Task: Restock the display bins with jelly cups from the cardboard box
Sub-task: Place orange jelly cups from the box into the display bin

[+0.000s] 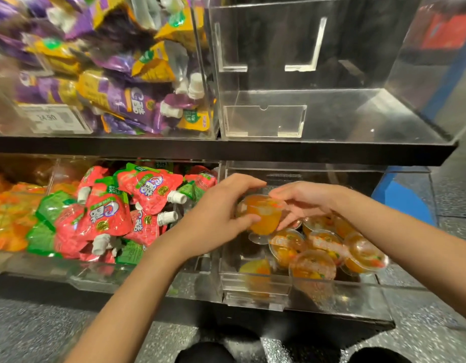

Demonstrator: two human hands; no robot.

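Note:
An orange jelly cup (263, 216) with a clear stemmed foot hangs over the lower right clear display bin (255, 284). My left hand (221, 213) grips it from the left, fingers curled over its rim and thumb under its side. My right hand (302, 200) pinches the same cup from the right. Several more jelly cups (320, 252) lie in the right half of this bin, lids tilted toward me. The cardboard box is not in view.
Left of it, a bin holds red strawberry pouches (108, 213); orange packs (9, 213) lie further left. Above the black shelf edge (226, 150), one bin holds purple and yellow pouches (116, 74) and the clear bin (318, 100) beside it holds nothing. Speckled floor lies below.

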